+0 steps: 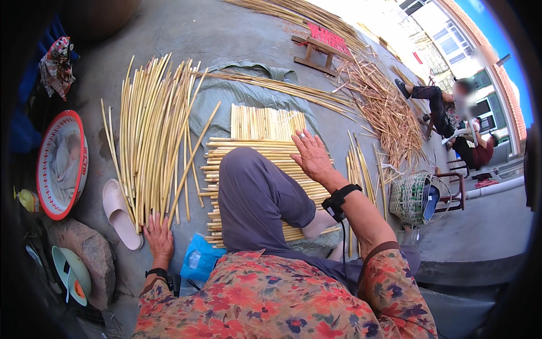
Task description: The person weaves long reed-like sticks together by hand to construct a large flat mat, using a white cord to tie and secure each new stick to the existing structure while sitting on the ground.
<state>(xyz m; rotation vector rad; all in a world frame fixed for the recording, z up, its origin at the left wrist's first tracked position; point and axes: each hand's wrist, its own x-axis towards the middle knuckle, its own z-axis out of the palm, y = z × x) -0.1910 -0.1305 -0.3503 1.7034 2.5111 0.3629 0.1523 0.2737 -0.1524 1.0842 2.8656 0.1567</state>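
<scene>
My left hand (159, 240) is stretched out on the floor at the lower ends of a fanned heap of pale stalks (149, 130). Its fingers are apart, and their tips touch the stalk ends. My right hand (314, 158) is open with spread fingers and a ring, over the right side of a mat of stalks (223, 155) laid crosswise in rows. I cannot tell whether it touches them. Beyond that mat, a panel of short upright stalks (265, 121) lies on a grey-green sheet (217, 104). My bent knee hides the middle of the mat.
At left are a pink slipper (119, 214), a red-rimmed basin (84, 161), a rock (90, 254) and a pale green helmet-like shell (73, 271). A blue bag (200, 257) lies by my waist. Rightward are loose stalks (384, 107), a woven basket (415, 198), a wooden stool (319, 53) and seated people.
</scene>
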